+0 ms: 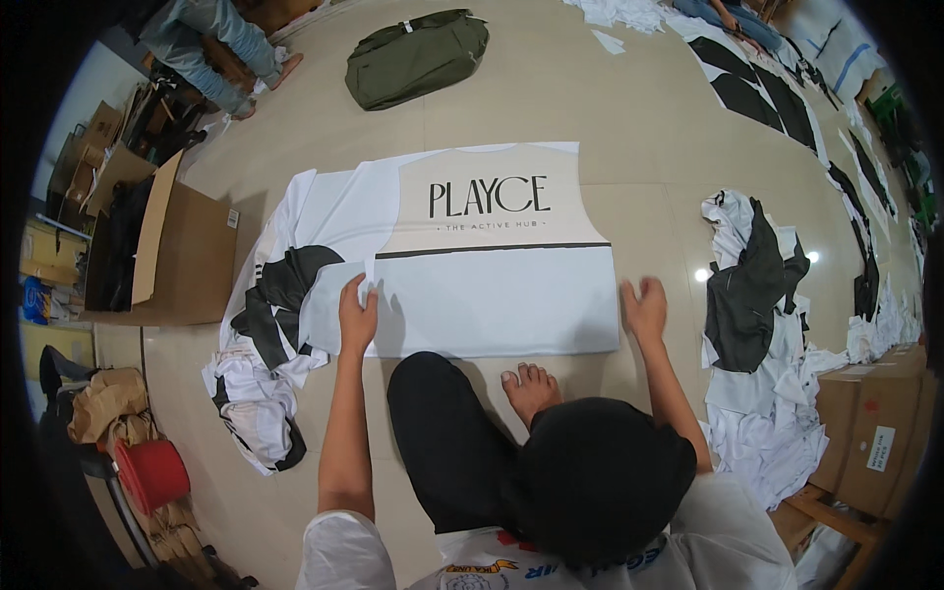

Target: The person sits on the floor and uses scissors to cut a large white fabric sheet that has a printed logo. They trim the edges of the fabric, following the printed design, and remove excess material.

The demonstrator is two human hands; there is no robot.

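A flat fabric panel (492,300) lies in front of me on the floor, cream with printed lettering above a dark band and pale white below. My left hand (358,315) is at its lower left part, fingers apart, touching or just above the cloth. My right hand (645,307) is just past the panel's right edge, fingers loosely curved and holding nothing. More white cloth (344,202) lies beside and partly under the panel at the left, with a heap of dark and white pieces (280,300) on it. My bare foot (531,391) rests below the panel.
An open cardboard box (187,256) stands left; dark and white cloth piles (737,305) and a closed carton (870,423) lie right. An olive bag (413,59) is beyond the panel. Another person's legs (211,54) show top left; another person (728,20) sits top right.
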